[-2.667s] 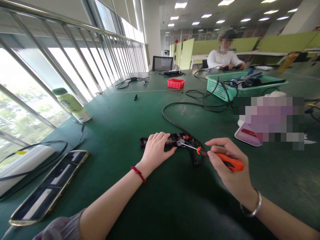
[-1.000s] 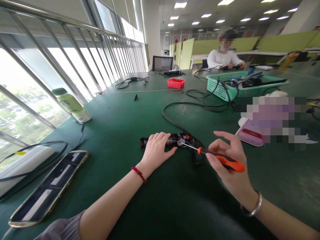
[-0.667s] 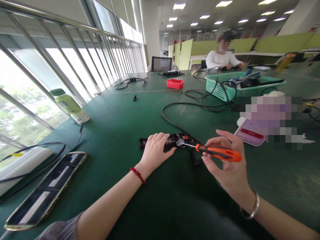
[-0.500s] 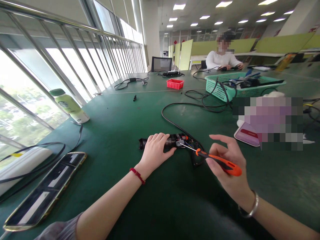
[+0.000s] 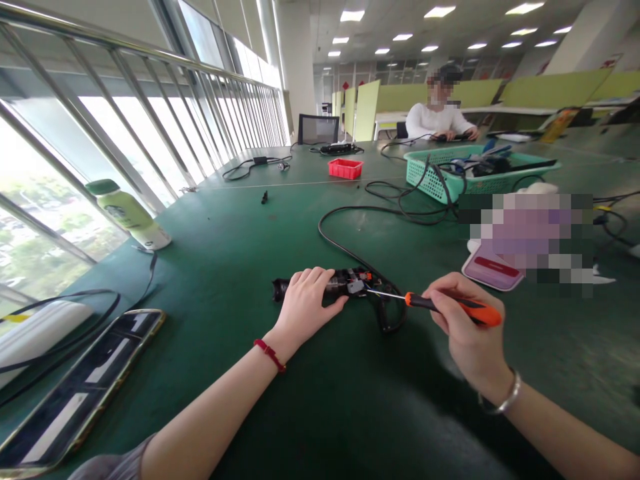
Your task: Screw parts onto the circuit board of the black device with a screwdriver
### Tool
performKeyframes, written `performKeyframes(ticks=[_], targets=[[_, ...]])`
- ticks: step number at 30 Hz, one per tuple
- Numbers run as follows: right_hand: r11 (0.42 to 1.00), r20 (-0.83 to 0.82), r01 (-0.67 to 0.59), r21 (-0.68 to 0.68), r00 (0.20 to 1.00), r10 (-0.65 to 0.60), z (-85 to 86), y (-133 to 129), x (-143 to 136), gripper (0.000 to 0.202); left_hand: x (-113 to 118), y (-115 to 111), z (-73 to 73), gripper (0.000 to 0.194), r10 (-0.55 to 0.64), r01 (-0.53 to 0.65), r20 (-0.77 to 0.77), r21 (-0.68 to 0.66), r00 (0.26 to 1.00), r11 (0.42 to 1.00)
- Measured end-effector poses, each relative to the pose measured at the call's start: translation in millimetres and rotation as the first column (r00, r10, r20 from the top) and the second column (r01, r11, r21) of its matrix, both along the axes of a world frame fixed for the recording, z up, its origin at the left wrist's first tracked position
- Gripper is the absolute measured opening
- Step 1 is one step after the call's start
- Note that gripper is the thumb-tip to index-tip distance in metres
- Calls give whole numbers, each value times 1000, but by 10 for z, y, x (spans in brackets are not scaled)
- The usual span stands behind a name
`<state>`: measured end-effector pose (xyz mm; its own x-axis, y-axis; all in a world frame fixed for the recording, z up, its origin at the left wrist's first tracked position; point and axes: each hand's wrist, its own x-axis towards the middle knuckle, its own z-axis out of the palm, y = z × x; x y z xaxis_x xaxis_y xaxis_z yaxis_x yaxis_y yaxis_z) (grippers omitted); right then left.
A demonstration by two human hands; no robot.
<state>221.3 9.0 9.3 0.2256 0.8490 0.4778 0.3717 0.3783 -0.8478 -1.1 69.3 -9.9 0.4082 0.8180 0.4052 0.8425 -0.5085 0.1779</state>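
A black cylindrical device (image 5: 336,285) with exposed wires and an orange part at its right end lies on the green table. Across its middle rests my left hand (image 5: 306,303), fingers wrapped over it and a red band at the wrist. My right hand (image 5: 467,333) grips an orange and black screwdriver (image 5: 480,312) by its handle. The screwdriver's thin shaft points left, its tip at the wired end of the device; whether it touches is too small to tell. A black cable (image 5: 333,237) runs from that end.
A phone (image 5: 85,393) and white power strip (image 5: 45,333) lie at the left, near a green bottle (image 5: 130,215). Beyond are a red tray (image 5: 345,169) and a teal basket (image 5: 435,180). A purple phone (image 5: 493,267) lies right. A person (image 5: 437,117) sits at the far side.
My right hand has closed its fingers around the screwdriver handle and moved slightly right with it. The camera view has shifted a little; my left hand stays on the device.
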Motion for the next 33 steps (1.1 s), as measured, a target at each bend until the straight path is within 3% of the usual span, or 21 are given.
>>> performKeyframes(ticks=[14,18,22,24,28,30,33], targets=[[999,-49,-36,-32,998,34,-77,71,35,13,5,6,4,37,-3,3,-2,7,1000,1000],[996,-70,-86,-8,994,86,-84,93,31,4,9,4,8,38,6,-6,-9,-6,1000,1000],[990,-76,-117,80,990,123,-47,115,9,34,6,3,7,38,10,-10,-6,-6,1000,1000],[986,-79,-132,106,987,141,-35,108,5,38,5,4,5,38,10,-10,-6,-8,1000,1000],[990,-72,-141,-17,988,140,-57,71,15,11,1,7,-1,39,8,-8,-8,-8,1000,1000],[990,-76,-125,-61,990,120,-72,71,18,8,-1,8,-1,40,8,-8,-10,-9,1000,1000],[995,-70,-72,68,995,77,-82,112,13,18,-1,6,5,39,15,-15,-18,-8,1000,1000]])
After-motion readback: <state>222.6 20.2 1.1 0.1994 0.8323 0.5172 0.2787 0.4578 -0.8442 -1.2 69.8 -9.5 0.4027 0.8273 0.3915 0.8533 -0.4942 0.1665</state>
